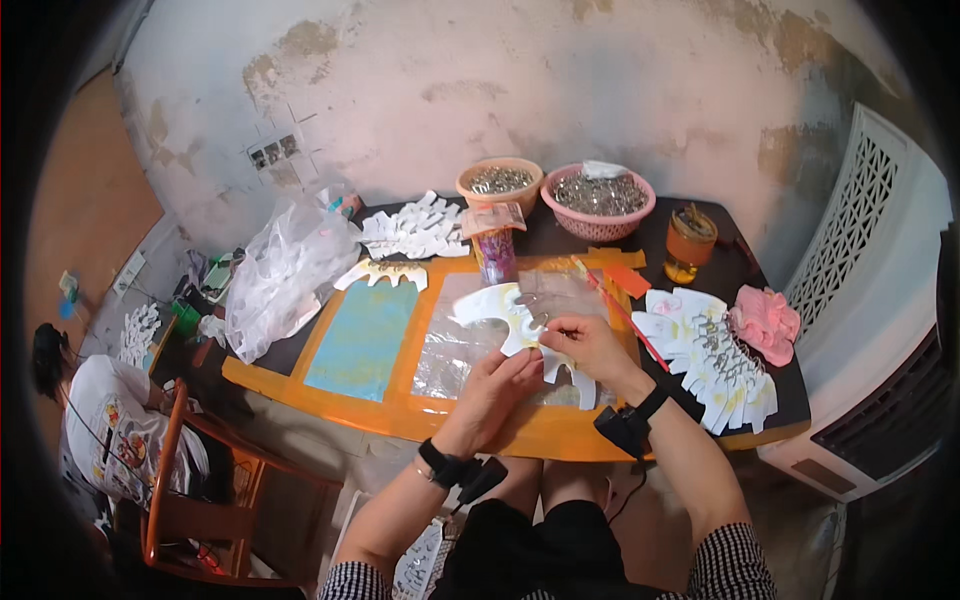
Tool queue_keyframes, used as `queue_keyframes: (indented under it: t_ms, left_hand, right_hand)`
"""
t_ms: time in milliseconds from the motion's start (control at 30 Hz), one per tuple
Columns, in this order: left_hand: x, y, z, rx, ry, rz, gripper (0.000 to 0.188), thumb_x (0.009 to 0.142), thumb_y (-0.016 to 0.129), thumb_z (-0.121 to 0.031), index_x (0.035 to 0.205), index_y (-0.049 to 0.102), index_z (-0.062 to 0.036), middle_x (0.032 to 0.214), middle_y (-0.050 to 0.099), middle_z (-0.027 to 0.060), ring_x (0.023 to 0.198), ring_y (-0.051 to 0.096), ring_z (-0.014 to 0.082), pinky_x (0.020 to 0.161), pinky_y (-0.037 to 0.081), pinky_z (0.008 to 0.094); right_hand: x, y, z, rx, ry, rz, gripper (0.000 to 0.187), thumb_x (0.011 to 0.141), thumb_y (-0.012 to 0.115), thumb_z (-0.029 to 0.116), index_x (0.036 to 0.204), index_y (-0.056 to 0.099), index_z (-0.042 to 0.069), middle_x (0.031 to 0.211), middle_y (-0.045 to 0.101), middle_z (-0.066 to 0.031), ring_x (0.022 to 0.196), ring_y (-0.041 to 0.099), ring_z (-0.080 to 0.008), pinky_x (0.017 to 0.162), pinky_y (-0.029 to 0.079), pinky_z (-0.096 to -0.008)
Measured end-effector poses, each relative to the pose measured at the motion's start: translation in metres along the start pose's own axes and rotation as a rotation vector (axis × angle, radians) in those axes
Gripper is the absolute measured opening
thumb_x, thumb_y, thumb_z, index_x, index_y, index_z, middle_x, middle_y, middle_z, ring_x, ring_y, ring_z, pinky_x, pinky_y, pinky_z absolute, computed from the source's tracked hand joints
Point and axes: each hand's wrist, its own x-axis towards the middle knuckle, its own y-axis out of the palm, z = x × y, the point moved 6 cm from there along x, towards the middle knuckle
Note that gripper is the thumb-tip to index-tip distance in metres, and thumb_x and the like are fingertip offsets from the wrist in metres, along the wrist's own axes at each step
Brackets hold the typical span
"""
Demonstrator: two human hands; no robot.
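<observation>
A white card with scalloped cut-outs [490, 308] and faint yellow marks is held above the plastic-covered middle of the table. My left hand [497, 388] pinches its near edge, thumb and fingers together. At the card's right side, my right hand [592, 348] has its fingertips closed; a thin metal loop seems to show by them, too small to make out. Below the right hand lies another white cut-out card [578, 388]. To the right, a fanned pile of white cards [700, 345] carries rows of small metal pieces.
Behind stand an orange basket [500, 164] and a pink basket [598, 228], both full of small metal pieces, a purple can [496, 258] and a jar of amber liquid [690, 240]. A plastic bag [285, 265] lies left. Another person [130, 430] sits beyond a wooden chair [185, 515].
</observation>
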Motion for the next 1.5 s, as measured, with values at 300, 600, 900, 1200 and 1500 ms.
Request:
queue_keyframes:
  t_ms: [300, 600, 900, 1200, 1500]
  left_hand:
    - [0.019, 0.011, -0.005, 0.133, 0.090, -0.066, 0.018, 0.103, 0.064, -0.018, 0.120, 0.061, -0.0109, 0.097, 0.065, -0.0045, 0.086, 0.063, 0.0067, 0.083, 0.054, 0.0284]
    - [0.011, 0.010, 0.003, 0.335, 0.091, 0.105, 0.026, 0.098, 0.069, -0.006, 0.121, 0.058, -0.0040, 0.104, 0.066, 0.0018, 0.097, 0.067, 0.0125, 0.089, 0.056, 0.0304]
    - [0.013, 0.012, 0.006, 0.251, 0.147, -0.042, 0.025, 0.096, 0.071, -0.004, 0.115, 0.055, -0.0042, 0.095, 0.067, 0.0032, 0.088, 0.069, 0.0126, 0.083, 0.057, 0.0267]
    - [0.005, 0.016, -0.002, 0.243, 0.263, -0.225, 0.030, 0.091, 0.074, 0.001, 0.112, 0.053, -0.0065, 0.098, 0.071, 0.0036, 0.080, 0.067, 0.0101, 0.074, 0.055, 0.0232]
    - [-0.002, 0.010, -0.001, 0.132, 0.316, -0.189, 0.035, 0.090, 0.073, 0.005, 0.115, 0.052, -0.0075, 0.101, 0.073, 0.0051, 0.080, 0.065, 0.0095, 0.068, 0.049, 0.0206]
  right_hand:
    - [-0.010, -0.011, 0.007, 0.065, 0.097, 0.149, 0.033, 0.104, 0.064, 0.026, 0.115, 0.071, -0.004, 0.091, 0.066, 0.0033, 0.085, 0.057, -0.0046, 0.074, 0.047, -0.0236]
    - [-0.010, -0.014, 0.003, -0.012, 0.029, 0.019, 0.029, 0.100, 0.067, 0.021, 0.109, 0.073, -0.005, 0.091, 0.068, -0.0021, 0.084, 0.059, -0.0068, 0.074, 0.048, -0.0243]
    - [-0.012, -0.012, 0.013, -0.163, -0.109, -0.019, 0.024, 0.097, 0.070, 0.019, 0.106, 0.075, -0.003, 0.089, 0.062, -0.0032, 0.080, 0.058, -0.0103, 0.072, 0.046, -0.0268]
    - [-0.013, 0.000, 0.008, 0.008, -0.008, 0.125, 0.025, 0.101, 0.066, 0.015, 0.115, 0.071, -0.005, 0.090, 0.060, 0.0004, 0.081, 0.056, -0.0068, 0.069, 0.045, -0.0239]
    - [-0.018, 0.008, 0.012, 0.156, 0.072, 0.137, 0.025, 0.101, 0.067, 0.016, 0.118, 0.067, -0.003, 0.094, 0.068, -0.0003, 0.079, 0.062, -0.0046, 0.073, 0.051, -0.0217]
